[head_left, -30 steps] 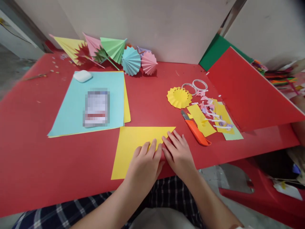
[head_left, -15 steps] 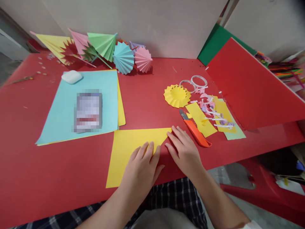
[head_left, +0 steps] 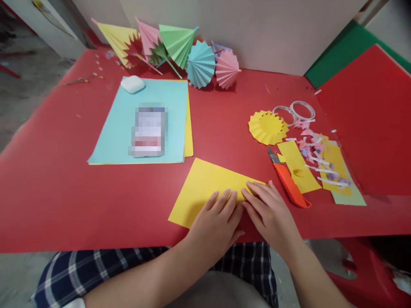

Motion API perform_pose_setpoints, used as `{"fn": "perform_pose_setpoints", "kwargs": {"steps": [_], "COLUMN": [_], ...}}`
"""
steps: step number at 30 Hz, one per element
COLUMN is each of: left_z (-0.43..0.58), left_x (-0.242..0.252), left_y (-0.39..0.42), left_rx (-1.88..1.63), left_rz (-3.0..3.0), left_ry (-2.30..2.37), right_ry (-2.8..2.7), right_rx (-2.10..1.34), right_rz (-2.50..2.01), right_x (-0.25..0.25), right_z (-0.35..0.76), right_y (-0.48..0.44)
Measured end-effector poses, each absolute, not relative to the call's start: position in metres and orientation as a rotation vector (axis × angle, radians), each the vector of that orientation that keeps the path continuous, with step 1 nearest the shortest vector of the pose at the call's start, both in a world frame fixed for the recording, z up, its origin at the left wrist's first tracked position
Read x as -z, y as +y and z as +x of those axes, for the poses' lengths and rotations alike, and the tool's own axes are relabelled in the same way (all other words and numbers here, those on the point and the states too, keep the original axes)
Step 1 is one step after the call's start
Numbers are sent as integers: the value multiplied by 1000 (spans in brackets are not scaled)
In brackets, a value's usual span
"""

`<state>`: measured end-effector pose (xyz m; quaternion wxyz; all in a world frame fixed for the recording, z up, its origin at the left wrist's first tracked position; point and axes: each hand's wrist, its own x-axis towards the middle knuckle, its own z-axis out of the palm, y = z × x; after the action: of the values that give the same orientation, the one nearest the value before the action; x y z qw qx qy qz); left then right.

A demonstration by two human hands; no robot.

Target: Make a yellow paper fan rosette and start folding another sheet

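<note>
A yellow sheet of paper (head_left: 202, 184) lies at an angle near the table's front edge. My left hand (head_left: 215, 222) rests flat on its lower right part, fingers spread. On the sheet's right-hand corner lie the fingertips of my right hand (head_left: 269, 209), whose fingers are stretched out and apart. The sheet's edge under my hands is hidden. To the right of my right hand is an orange cutter (head_left: 290, 186) with its blade out, beside a cut yellow strip (head_left: 298, 167).
A phone (head_left: 148, 131) and a white object (head_left: 132, 84) lie on blue paper (head_left: 112, 132). Folded paper umbrellas (head_left: 201, 64) stand along the wall. A pleated yellow ring (head_left: 268, 127), tape rolls (head_left: 302, 110), paper scraps and a red board (head_left: 369, 128) are at right.
The view has shifted left, so things appear further right. The yellow sheet has turned clockwise on the table, with both hands still on it.
</note>
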<state>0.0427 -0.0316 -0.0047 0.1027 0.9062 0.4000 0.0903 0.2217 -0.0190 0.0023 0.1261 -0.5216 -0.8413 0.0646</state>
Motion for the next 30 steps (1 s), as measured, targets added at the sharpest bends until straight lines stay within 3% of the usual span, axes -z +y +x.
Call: {"fn": "perform_pose_setpoints", "kwargs": {"steps": [11,30], "left_z": [44,41], "left_x": [9,8], "left_y": [-35,-37], "left_rx": [-307,-284], "left_rz": [2618,2533], "left_ry": [1162,1143], "right_ry": [-2608,-2604], "right_rx": [-556,-569], "right_rz": [-1334,-1325], "right_x": [-3,0], "right_z": [198,200], "right_y": [10,10]}}
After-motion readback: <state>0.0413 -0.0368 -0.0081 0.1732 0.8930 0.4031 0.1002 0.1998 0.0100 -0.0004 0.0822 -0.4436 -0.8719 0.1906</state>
